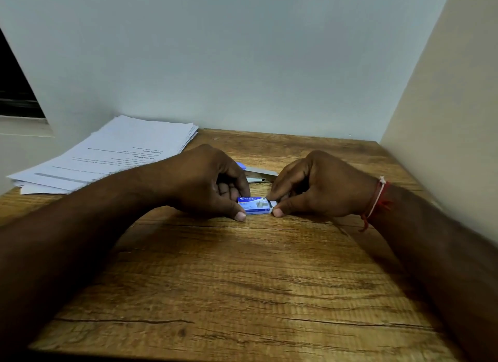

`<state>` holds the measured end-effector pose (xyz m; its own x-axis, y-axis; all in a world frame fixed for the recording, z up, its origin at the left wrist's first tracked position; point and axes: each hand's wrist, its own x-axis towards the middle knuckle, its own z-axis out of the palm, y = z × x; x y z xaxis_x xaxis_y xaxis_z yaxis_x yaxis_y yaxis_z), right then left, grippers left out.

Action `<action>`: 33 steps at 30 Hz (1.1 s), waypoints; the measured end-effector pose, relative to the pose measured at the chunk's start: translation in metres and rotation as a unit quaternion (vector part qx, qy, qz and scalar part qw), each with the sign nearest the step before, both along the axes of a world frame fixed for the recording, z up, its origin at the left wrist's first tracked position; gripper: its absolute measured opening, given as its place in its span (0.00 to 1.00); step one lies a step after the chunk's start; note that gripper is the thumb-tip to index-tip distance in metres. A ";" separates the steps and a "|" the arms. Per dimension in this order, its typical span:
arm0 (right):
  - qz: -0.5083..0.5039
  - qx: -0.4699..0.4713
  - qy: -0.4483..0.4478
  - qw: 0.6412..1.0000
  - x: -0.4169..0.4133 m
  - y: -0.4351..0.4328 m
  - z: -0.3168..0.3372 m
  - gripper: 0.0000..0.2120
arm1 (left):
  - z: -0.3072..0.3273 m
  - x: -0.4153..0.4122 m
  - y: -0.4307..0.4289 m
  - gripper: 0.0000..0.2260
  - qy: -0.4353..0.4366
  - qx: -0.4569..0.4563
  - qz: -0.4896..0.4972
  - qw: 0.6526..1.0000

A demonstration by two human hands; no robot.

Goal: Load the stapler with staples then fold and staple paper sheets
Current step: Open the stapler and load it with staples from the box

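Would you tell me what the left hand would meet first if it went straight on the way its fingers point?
Probably the right hand, pinching the other end of the staple box the left hand holds.

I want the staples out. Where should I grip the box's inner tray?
Pinch the white tray end from the right, where it pokes out of the blue sleeve; the sleeve runs left to right, so it should slide out while the left hand holds the sleeve.

Wooden table point(242, 281): paper stack point(113, 151) is laid far left; stapler point(260, 172) is set centre-far; staple box point(254, 205) is rested just nearer.
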<state>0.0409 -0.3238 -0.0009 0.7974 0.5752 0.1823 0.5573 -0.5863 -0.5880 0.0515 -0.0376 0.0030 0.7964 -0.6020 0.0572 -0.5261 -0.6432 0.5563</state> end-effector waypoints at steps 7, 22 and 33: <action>-0.011 0.020 0.010 1.000 -0.001 0.002 0.000 0.10 | 0.000 0.000 0.000 0.16 -0.005 0.002 0.001 1.000; 0.005 0.015 -0.031 0.999 0.000 0.006 -0.005 0.08 | 0.001 -0.002 -0.004 0.15 -0.018 0.013 0.023 0.999; 0.002 0.025 -0.031 0.999 -0.002 0.006 -0.005 0.06 | -0.007 -0.005 -0.011 0.11 -0.080 -0.012 -0.011 0.997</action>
<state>0.0389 -0.3175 -0.0054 0.7818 0.5666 0.2603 0.5956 -0.5549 -0.5808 0.0469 -0.0486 -0.0044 0.7632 -0.6158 0.1957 -0.6223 -0.6189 0.4792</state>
